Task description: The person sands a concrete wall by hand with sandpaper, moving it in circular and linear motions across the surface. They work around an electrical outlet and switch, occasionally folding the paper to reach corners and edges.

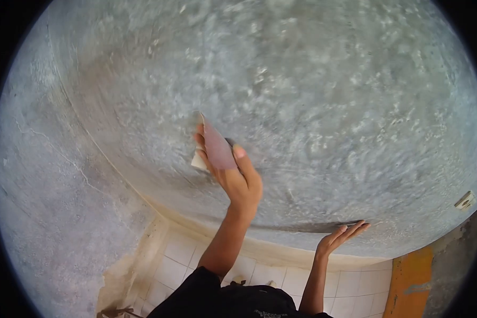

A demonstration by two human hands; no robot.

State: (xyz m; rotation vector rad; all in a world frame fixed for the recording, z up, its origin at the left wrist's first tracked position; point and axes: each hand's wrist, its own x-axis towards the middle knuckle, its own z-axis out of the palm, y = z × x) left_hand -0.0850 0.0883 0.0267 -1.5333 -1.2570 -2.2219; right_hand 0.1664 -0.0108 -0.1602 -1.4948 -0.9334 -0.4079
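My left hand (237, 184) is raised in front of a mottled grey-blue wall (312, 100). It is closed around a folded piece of sandpaper (218, 148), whose reddish-purple face shows between thumb and fingers. A pale edge of the sheet sticks out at the left of the fingers. Lower on the same wall, my right hand (338, 237) has its fingers stretched out to the right, close to the surface or resting on it. Nothing shows in that hand.
A second wall (42, 180) with a thin crack meets this one at a corner on the left. White tiles (265, 274) cover the floor below. An orange upright panel (408, 281) stands at lower right, and a small wall fitting (465, 200) is at far right.
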